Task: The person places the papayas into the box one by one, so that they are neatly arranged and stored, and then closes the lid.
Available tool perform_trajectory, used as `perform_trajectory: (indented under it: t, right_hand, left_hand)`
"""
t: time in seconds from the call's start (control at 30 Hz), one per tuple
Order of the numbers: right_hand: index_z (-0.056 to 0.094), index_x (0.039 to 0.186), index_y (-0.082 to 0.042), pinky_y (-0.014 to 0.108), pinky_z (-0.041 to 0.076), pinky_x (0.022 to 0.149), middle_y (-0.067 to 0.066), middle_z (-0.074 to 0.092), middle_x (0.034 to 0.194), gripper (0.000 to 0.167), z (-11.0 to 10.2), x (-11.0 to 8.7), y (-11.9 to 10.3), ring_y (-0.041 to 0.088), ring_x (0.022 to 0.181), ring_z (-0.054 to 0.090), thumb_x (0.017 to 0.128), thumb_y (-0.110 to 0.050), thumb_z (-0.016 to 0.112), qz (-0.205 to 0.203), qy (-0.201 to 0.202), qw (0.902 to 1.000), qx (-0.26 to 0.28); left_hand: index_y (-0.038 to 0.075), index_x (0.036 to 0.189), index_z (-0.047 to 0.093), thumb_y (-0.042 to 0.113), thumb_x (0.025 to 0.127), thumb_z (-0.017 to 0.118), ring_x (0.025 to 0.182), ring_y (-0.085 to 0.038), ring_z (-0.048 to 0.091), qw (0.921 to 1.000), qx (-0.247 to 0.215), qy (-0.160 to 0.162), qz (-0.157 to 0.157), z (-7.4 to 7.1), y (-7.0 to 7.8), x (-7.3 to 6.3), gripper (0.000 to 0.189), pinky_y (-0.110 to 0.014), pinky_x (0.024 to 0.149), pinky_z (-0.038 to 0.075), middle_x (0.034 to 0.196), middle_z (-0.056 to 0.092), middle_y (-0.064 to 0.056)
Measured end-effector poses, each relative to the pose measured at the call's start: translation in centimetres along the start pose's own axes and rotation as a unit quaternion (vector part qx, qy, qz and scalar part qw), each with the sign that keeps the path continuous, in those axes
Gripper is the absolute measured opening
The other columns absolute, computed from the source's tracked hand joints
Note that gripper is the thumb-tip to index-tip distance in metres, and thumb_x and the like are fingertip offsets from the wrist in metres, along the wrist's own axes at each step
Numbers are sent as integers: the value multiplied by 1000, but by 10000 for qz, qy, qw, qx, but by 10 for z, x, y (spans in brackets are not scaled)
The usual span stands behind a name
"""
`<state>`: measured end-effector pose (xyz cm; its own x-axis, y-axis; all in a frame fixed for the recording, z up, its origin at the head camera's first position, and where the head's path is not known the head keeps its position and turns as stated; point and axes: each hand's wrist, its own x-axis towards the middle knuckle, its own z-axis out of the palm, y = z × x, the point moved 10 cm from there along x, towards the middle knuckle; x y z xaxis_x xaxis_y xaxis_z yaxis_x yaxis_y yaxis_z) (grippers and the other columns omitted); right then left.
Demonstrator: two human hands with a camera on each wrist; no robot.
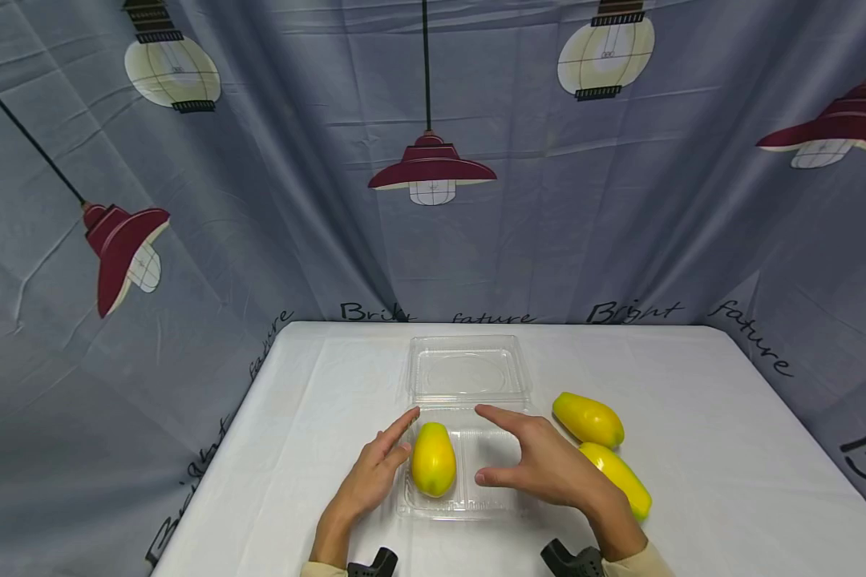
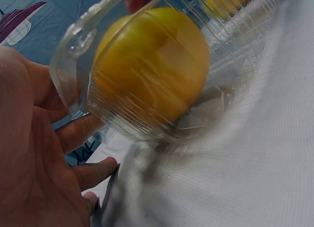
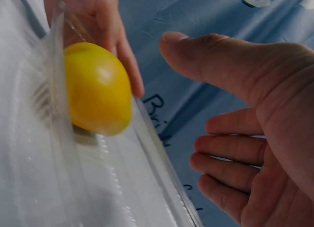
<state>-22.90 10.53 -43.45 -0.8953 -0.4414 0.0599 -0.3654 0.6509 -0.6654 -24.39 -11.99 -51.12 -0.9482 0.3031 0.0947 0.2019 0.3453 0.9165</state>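
Observation:
A clear plastic clamshell box (image 1: 469,510) lies on the table with its lid (image 1: 467,370) folded back toward the far side. In its left half rests a yellow oblong fruit (image 1: 434,460), greenish at one end, lying lengthwise. My left hand (image 1: 370,474) is at the box's left wall, fingers extended; in the left wrist view its fingertips (image 2: 81,131) are right at the clear wall. Above the box's right half hovers my right hand (image 1: 548,465), thumb and fingers spread apart with nothing between them. The right wrist view shows its palm (image 3: 279,173) facing the box.
Two more yellow fruits lie right of the box: one farther back (image 1: 588,419), the other (image 1: 621,482) nearer, partly behind my right forearm. A white cloth covers the table (image 1: 317,385). A grey-blue curtain (image 1: 433,256) with printed lamps hangs around it.

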Motion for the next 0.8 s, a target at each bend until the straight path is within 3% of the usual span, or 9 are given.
perform_trajectory:
  t: [0.3,0.37,0.4,0.57,0.63,0.7,0.8]
  right_hand:
    - [58,160,-22,54,54,117,-5,62,160,88,-28,-24,7,25,147,62,85,-56,91,-70,249,9997,-57]
    - [57,160,-24,54,55,116,-6,63,158,89,-36,-30,10,25,144,64,85,-58,90,-58,369,9991,-175]
    - [57,160,-25,55,56,115,-6,64,157,89,-39,-34,12,23,135,69,85,-59,90,-30,423,9989,-206]
    - [57,160,-31,55,56,113,-9,65,155,88,-57,-52,21,22,133,69,84,-58,91,65,704,9961,-530]
    - [58,160,-30,42,56,115,-9,65,155,88,-64,-59,25,24,142,63,84,-58,92,73,837,9943,-654]
    - [60,158,-31,27,53,115,-9,66,155,87,-70,-65,30,24,141,64,82,-59,92,105,960,9926,-741]
    - [62,157,-32,29,54,114,-6,67,154,88,-78,-74,39,27,139,66,80,-59,94,203,1062,9908,-812]
  left_hand:
    - [15,169,44,8,113,45,166,-32,32,10000,-35,-16,-73,0,-1,1,56,-64,138,1,174,45,-9]
    - [15,169,44,8,113,45,166,-32,32,10000,-13,-15,-94,0,-1,0,56,-64,138,1,174,45,-8]
    - [16,169,45,8,113,45,166,-31,32,9999,-4,-16,-101,0,-1,0,56,-64,138,2,174,45,-8]
    - [14,169,44,8,113,45,166,-31,33,10000,14,-50,-83,0,-1,0,56,-64,138,2,174,44,-7]
    - [12,169,43,7,113,45,166,-31,32,10000,8,-68,-68,0,-1,0,56,-64,138,2,174,44,-7]
    - [13,169,43,7,113,45,166,-31,32,10000,3,-77,-59,0,-1,0,56,-64,138,2,174,43,-7]
    - [13,169,43,8,114,45,166,-31,31,10000,-6,-83,-51,1,-1,0,56,-64,138,1,175,43,-7]
